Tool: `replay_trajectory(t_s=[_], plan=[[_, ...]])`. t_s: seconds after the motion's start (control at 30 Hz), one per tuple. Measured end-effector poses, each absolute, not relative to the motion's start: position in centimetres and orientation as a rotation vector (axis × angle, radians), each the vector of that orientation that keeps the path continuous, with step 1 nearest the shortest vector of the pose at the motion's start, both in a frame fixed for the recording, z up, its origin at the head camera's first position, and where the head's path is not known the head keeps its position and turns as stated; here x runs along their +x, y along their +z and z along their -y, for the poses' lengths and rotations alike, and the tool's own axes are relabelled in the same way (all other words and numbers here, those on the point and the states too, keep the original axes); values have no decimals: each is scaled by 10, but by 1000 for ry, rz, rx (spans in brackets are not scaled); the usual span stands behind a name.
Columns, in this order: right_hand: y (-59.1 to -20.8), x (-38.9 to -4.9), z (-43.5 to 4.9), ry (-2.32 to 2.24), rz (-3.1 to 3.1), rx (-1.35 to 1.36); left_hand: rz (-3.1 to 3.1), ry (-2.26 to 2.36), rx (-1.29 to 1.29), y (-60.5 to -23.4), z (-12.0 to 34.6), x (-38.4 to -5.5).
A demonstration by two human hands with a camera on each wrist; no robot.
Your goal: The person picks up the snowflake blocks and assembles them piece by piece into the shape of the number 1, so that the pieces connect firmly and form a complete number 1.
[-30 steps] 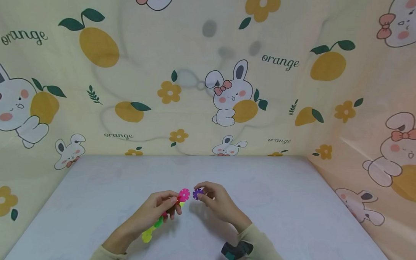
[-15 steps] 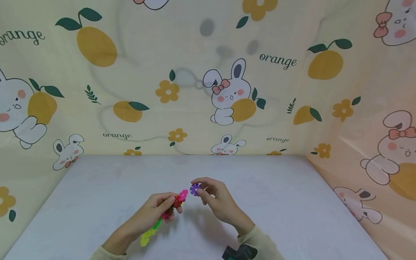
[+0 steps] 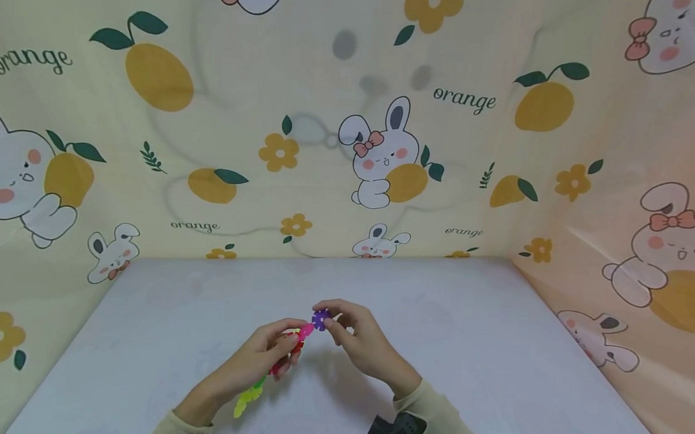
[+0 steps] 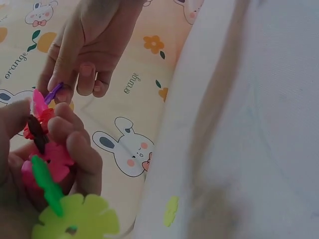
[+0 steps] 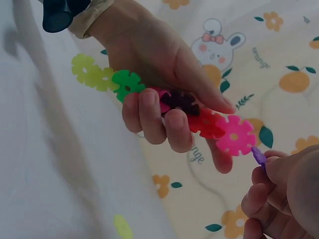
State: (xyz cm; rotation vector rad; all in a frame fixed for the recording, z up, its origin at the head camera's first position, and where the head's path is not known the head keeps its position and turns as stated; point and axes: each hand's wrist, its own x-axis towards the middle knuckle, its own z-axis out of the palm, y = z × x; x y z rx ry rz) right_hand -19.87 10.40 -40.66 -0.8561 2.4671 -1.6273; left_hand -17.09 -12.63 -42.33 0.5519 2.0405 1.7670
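My left hand (image 3: 265,348) grips a chain of flower-shaped interlocking discs, its fingers curled round the middle. In the right wrist view the chain runs from yellow discs (image 5: 92,73) through a green disc (image 5: 127,83), a dark disc (image 5: 182,103) and a red disc (image 5: 205,123) to a bright pink disc (image 5: 235,135) at the far end. My right hand (image 3: 359,335) pinches a purple disc (image 3: 321,320) between thumb and fingers. The purple disc's edge meets the pink disc's rim; how deep it sits I cannot tell. Fingers partly cover the chain.
A loose yellow disc (image 4: 171,211) lies on the white table (image 3: 463,349) below the hands. Behind and beside the table hangs a cloth (image 3: 242,92) printed with rabbits and oranges. A dark device (image 3: 396,431) sits on the right wrist.
My right hand has brought the purple disc leftward and down until it meets the pink disc. The left hand has tilted the chain, so the pink disc now shows more edge-on.
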Motion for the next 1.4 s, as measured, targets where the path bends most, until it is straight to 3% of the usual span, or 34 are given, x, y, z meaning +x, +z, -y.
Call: replay_trajectory(t_s=[0.5,0.93,1.4], plan=[[-405,-196,-102,-1615,-2485,-851,-2022,1745,487,-422,128,-172],[-405,-197,-103,-1602,-2419,-832,-1971,1719,665,-423,128,-170],[-405,-196,-101,-1746,-2280,-791,-1991,1689,630,-420,130,-171]])
